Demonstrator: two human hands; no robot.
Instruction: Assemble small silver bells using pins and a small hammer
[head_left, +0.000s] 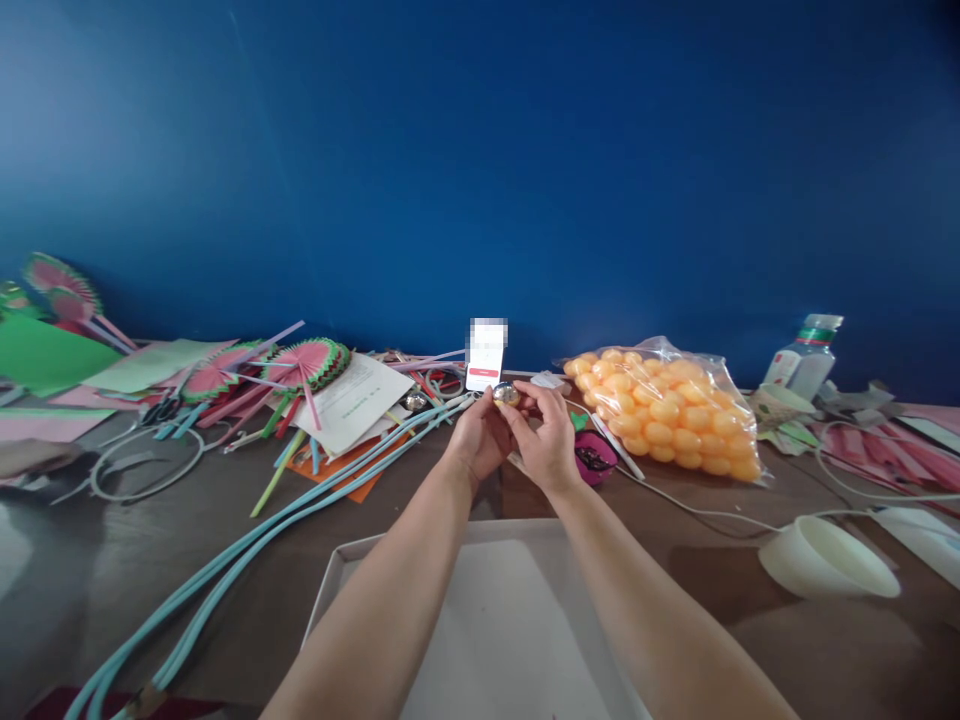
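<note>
Past the far edge of a shallow white tray [517, 610], both my hands meet around a small, shiny silver ball [506, 393] with a yellowish underside. My left hand [484, 440] holds its left side with curled fingers. From the right, my right hand [546, 437] pinches it between thumb and fingers. Some fingertips are hidden behind the ball and the hands. Just behind it, a phone [486, 362] with a lit screen leans upright. A purple cup-shaped item [595, 458] with dark bits inside lies right of my right hand.
A clear bag of orange balls [667, 410] lies right, near a bottle [806, 355] and a tipped white paper cup [829, 560]. Pale blue tubes [277, 530] cross the left side. Watermelon-patterned paper fans [304, 365], papers [356, 400] and scissors [161, 405] clutter the left back.
</note>
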